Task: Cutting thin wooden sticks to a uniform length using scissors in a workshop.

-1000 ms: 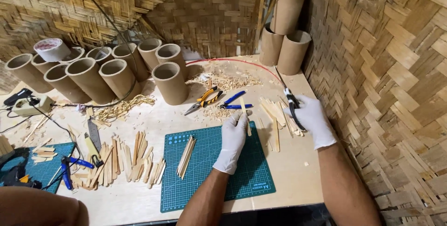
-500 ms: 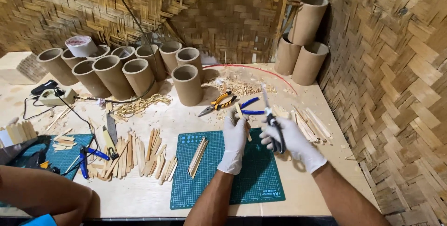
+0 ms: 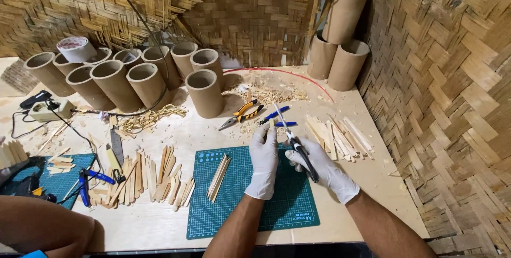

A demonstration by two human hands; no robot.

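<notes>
Looking down from the head camera, I record both gloved hands over the green cutting mat (image 3: 242,213) on the counter (image 3: 159,226). My left hand (image 3: 264,162) has its grip closed around a thin wooden stick (image 3: 271,125), which stands upright above the mat's far edge, only its tip showing past the fingers. My right hand (image 3: 319,168) has its grip closed on the black handle of a craft knife (image 3: 294,142), the blade pointing away from me and lying just beside the stick; I cannot tell whether blade and stick touch. A small bundle of sticks (image 3: 218,177) lies on the mat to the left of the hands. Near the right hand, a loose heap of flat sticks (image 3: 338,136) rests on the counter. Beyond the hands lie yellow-handled pliers (image 3: 242,114) and blue-handled cutters (image 3: 277,117) among shavings. Cardboard tubes (image 3: 205,93) stand at the back. Another person's forearm (image 3: 45,226) enters at lower left.
</notes>
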